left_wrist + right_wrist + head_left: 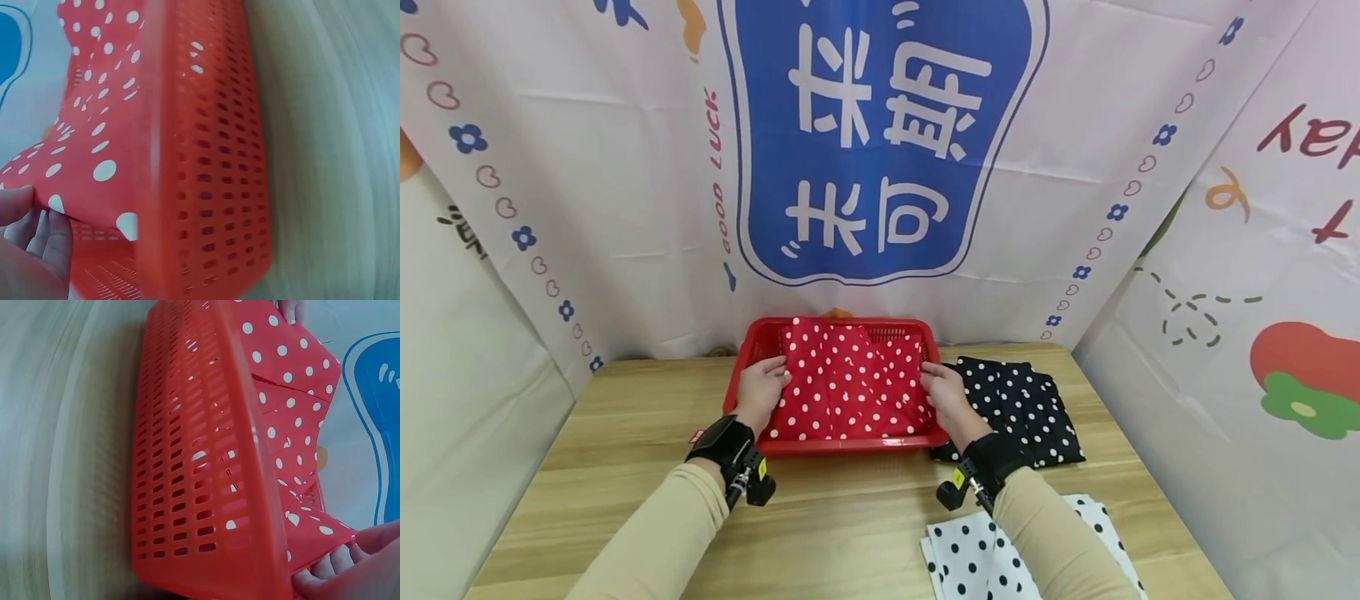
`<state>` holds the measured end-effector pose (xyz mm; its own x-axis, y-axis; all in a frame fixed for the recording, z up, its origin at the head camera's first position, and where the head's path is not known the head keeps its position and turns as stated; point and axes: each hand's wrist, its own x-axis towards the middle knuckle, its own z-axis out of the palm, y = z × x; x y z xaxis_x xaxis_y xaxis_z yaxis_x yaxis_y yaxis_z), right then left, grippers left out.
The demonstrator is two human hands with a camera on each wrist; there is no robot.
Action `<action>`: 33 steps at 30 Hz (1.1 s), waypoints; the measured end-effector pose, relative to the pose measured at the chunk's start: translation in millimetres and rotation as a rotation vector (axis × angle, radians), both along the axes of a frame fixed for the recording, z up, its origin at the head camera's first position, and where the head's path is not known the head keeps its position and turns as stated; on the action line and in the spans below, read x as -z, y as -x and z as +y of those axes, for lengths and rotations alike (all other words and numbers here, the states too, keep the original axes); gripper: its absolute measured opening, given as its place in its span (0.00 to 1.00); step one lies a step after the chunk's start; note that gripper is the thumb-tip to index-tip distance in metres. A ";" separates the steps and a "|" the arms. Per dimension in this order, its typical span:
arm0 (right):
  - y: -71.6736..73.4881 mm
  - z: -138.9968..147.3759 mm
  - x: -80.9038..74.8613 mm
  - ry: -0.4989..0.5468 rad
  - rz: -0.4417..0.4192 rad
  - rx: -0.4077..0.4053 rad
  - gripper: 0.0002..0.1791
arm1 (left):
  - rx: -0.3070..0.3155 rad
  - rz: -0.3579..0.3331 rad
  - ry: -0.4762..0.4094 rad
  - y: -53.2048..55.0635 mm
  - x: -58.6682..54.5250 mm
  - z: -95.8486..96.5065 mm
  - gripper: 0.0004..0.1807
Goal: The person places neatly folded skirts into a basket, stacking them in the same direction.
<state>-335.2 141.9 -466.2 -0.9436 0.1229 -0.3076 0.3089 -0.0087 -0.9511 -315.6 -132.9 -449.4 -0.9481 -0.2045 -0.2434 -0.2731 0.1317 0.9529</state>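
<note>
A red cloth with white dots (pixel 842 383) lies in a red plastic basket (pixel 850 447), its upper edge raised above the back rim. My left hand (pixel 762 389) pinches the cloth's left edge between thumb and fingers, inside the basket's left wall. On the opposite side my right hand (pixel 946 394) pinches the right edge; in the right wrist view its fingers (pixel 340 562) curl under the cloth. The left wrist view shows the cloth (pixel 94 144) stretched from the left hand toward the basket's slotted wall (pixel 215 156).
Right of the basket lies a folded black cloth with white dots (pixel 1022 408), partly behind the right hand. A folded white cloth with black dots (pixel 970 558) lies nearer, partly under the right forearm. The wooden table (pixel 820 533) meets printed white curtains (pixel 647 208) at back and sides.
</note>
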 end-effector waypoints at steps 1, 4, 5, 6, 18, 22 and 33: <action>-0.1 -0.2 0.5 -0.004 0.003 -0.006 0.23 | 0.001 0.001 0.013 0.3 2.0 0.7 0.25; -1.3 -2.1 2.3 -0.015 0.003 -0.021 0.24 | -0.010 -0.001 0.035 -0.4 8.5 1.4 0.25; -1.6 -3.3 2.6 -0.021 0.004 -0.024 0.24 | -0.012 0.000 0.039 -0.4 10.5 0.9 0.25; -1.8 -4.3 3.5 -0.026 0.005 -0.028 0.24 | -0.014 0.000 0.044 -0.6 12.5 0.3 0.25; -1.1 -9.6 16.5 -0.100 -0.002 -0.070 0.25 | 0.048 -0.047 0.064 0.9 25.4 -5.4 0.29; -3.7 -6.4 15.3 -0.106 -0.015 -0.114 0.27 | 0.072 -0.088 0.078 -2.2 25.5 -5.9 0.31; -13.9 6.7 -12.7 -0.206 0.098 -0.190 0.24 | 0.189 -0.005 0.227 -20.7 2.3 -6.2 0.32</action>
